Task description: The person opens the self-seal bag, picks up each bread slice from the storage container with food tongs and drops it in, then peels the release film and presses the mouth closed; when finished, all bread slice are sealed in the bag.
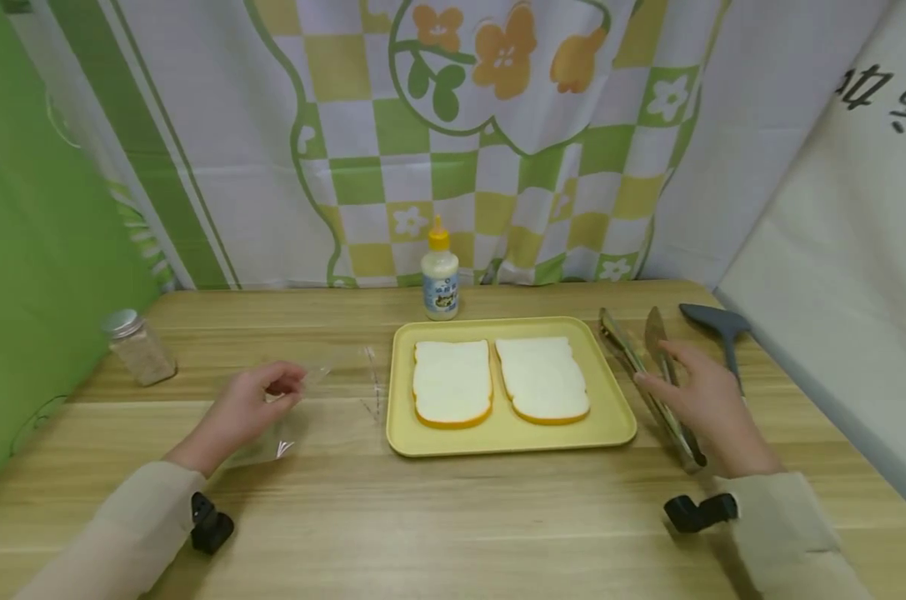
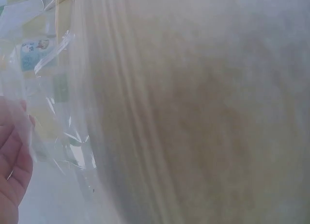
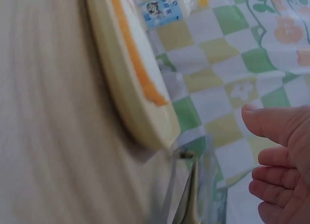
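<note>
On the left, my left hand [image 1: 246, 408] pinches a thin clear plastic bag [image 1: 283, 448] between thumb and fingers. The same clear plastic spreads crinkled from the fingers in the left wrist view. My right hand [image 1: 703, 400] hovers over a pair of metal tongs [image 1: 633, 354], its thumb apart from its loosely bent fingers. The tongs lie with arms spread, partly hidden by that hand. Between the hands stands a yellow tray [image 1: 513, 442] bearing two slices of bread [image 1: 453, 379], white with orange-brown crust, side by side.
A squeeze bottle [image 1: 441, 287] with a yellow cap stands behind the tray. At the far left a jar [image 1: 141, 350] with a silver lid lies tilted. A dark grey spatula [image 1: 718, 321] lies beyond my right hand. Patterned cloth [image 1: 362, 150] hangs along the back edge.
</note>
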Action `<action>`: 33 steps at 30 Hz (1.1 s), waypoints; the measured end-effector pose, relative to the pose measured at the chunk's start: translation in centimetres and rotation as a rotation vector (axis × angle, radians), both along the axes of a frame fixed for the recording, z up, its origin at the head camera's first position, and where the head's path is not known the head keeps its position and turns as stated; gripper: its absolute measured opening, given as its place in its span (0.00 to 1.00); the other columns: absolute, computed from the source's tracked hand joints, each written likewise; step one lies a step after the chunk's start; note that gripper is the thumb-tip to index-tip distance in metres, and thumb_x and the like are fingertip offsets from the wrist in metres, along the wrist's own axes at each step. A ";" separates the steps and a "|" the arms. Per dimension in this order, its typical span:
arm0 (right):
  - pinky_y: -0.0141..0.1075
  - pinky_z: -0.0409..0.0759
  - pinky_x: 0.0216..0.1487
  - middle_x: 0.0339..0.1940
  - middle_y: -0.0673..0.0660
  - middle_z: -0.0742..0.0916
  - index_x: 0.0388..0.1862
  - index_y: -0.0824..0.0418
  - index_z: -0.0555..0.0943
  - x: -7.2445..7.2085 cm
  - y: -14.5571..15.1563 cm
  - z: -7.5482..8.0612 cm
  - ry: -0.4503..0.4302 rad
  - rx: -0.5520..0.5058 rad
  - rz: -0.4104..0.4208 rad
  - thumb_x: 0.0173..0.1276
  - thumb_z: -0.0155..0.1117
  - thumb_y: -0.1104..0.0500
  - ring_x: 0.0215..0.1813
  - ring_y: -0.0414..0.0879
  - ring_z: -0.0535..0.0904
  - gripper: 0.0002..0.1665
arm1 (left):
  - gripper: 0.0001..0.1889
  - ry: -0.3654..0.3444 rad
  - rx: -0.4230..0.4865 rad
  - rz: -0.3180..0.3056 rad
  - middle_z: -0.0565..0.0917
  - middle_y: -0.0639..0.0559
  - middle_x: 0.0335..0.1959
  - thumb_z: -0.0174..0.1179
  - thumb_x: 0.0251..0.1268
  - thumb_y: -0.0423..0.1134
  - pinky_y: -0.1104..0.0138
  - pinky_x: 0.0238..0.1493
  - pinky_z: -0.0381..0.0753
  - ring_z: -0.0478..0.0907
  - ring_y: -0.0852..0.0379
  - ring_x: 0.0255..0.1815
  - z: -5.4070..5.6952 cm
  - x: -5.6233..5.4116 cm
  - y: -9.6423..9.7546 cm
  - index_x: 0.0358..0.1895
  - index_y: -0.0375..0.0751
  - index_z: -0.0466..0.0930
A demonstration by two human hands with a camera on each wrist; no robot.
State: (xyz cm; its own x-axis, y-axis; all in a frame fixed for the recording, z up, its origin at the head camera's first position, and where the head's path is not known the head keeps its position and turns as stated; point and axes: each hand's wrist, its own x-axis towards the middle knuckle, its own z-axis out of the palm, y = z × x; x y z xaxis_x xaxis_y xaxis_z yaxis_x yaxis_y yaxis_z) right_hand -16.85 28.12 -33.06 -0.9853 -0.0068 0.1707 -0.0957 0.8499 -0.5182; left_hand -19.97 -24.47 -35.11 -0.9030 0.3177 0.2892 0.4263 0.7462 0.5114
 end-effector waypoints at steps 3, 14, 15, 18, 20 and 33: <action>0.65 0.60 0.56 0.64 0.76 0.66 0.66 0.73 0.60 0.4 0.8 -0.8 -0.002 0.009 -0.022 0.66 0.56 0.42 0.62 0.74 0.59 0.44 | 0.13 -0.004 -0.001 -0.007 0.84 0.49 0.32 0.60 0.56 0.25 0.57 0.40 0.77 0.80 0.51 0.36 0.0 0.1 0.0 0.46 0.31 0.79; 0.61 0.68 0.54 0.62 0.82 0.64 0.69 0.76 0.50 0.6 1.9 -4.1 -0.052 -0.160 -0.052 0.65 0.60 0.47 0.59 0.76 0.64 0.48 | 0.09 0.010 -0.020 -0.003 0.84 0.49 0.31 0.59 0.56 0.25 0.57 0.38 0.77 0.79 0.52 0.35 -0.1 0.2 -0.1 0.40 0.33 0.81; 0.60 0.69 0.54 0.61 0.82 0.65 0.69 0.77 0.51 0.6 1.9 -4.3 -0.048 -0.171 -0.058 0.65 0.60 0.48 0.58 0.75 0.66 0.48 | 0.09 0.011 -0.019 -0.003 0.84 0.49 0.31 0.59 0.56 0.25 0.57 0.38 0.77 0.79 0.52 0.35 -0.1 0.2 -0.1 0.40 0.34 0.81; 0.57 0.74 0.50 0.56 0.80 0.73 0.66 0.77 0.57 0.5 1.9 -4.7 -0.022 -0.173 -0.072 0.64 0.61 0.49 0.53 0.71 0.72 0.44 | 0.09 0.002 -0.014 -0.003 0.84 0.49 0.32 0.59 0.57 0.25 0.56 0.39 0.77 0.79 0.51 0.36 -0.1 0.2 0.0 0.41 0.33 0.81; 0.53 0.76 0.46 0.52 0.78 0.76 0.65 0.77 0.59 0.5 1.8 -4.9 -0.009 -0.172 -0.089 0.64 0.61 0.49 0.50 0.69 0.75 0.43 | 0.09 -0.006 -0.009 -0.002 0.84 0.48 0.33 0.58 0.57 0.25 0.55 0.39 0.77 0.79 0.50 0.36 0.0 0.3 0.0 0.41 0.33 0.81; 0.15 0.68 0.32 0.51 0.74 0.79 0.65 0.73 0.63 0.5 0.8 -3.3 0.054 -0.255 -0.182 0.61 0.65 0.51 0.39 0.34 0.78 0.40 | 0.08 0.046 -0.009 -0.004 0.84 0.50 0.30 0.60 0.55 0.25 0.58 0.36 0.78 0.79 0.52 0.33 0.0 0.4 0.3 0.38 0.35 0.81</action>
State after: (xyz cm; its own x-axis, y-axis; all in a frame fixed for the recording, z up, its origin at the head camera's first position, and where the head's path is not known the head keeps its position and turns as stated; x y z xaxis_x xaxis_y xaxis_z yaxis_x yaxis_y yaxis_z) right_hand -16.37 28.91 -36.38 -0.9559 0.2182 0.1965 0.0125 0.6989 -0.7151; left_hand -19.60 -24.21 -35.13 -0.8875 0.3242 0.3274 0.4522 0.7491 0.4841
